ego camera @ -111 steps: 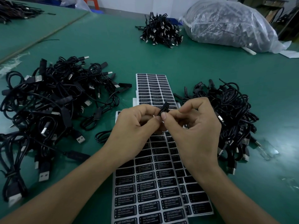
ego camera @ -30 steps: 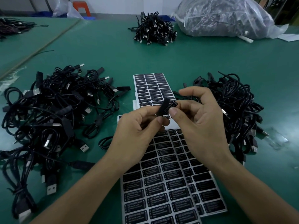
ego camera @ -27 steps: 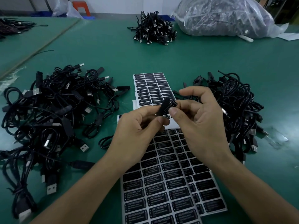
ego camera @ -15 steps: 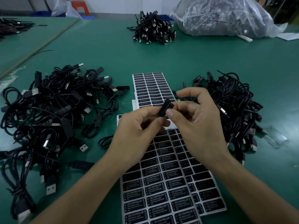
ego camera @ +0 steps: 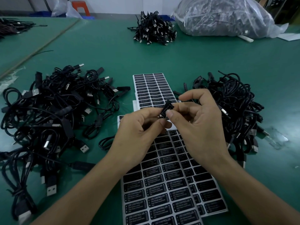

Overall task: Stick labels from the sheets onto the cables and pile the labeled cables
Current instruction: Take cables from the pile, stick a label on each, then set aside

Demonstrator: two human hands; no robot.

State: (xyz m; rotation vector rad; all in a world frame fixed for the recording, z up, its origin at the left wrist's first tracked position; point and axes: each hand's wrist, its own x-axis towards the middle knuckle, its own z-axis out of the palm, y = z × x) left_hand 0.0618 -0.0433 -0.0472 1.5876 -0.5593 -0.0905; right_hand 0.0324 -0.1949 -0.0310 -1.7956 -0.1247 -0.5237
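The left hand (ego camera: 139,129) and the right hand (ego camera: 199,125) meet in the middle, and both pinch one small black block (ego camera: 167,108) between thumb and forefinger. The other fingers of the right hand are curled loosely above it. The block is held in the air over the near label sheet (ego camera: 162,184). It is tilted, with its long axis running from low on the left-hand side up and away toward the right. The left hand has the lower end and the right thumb (ego camera: 170,114) presses on the side facing the camera. This looks like a label being smoothed down, though the label itself is too small to make out.

A loop of cable (ego camera: 105,142) lies on the table (ego camera: 194,59) just left of the left wrist. It probably belongs to the held block, but the link is hidden. A far label sheet (ego camera: 154,88) lies beyond the hands.

A loose left pile (ego camera: 53,114) of cables is spread out to the left, and a tighter right pile (ego camera: 235,111) sits just beside the right hand. If the right pile is the finished one, which I cannot confirm, the block goes a short way rightward and the right hand is the nearer one to carry it. Further back are a far pile (ego camera: 154,30) and a plastic bag (ego camera: 224,17).
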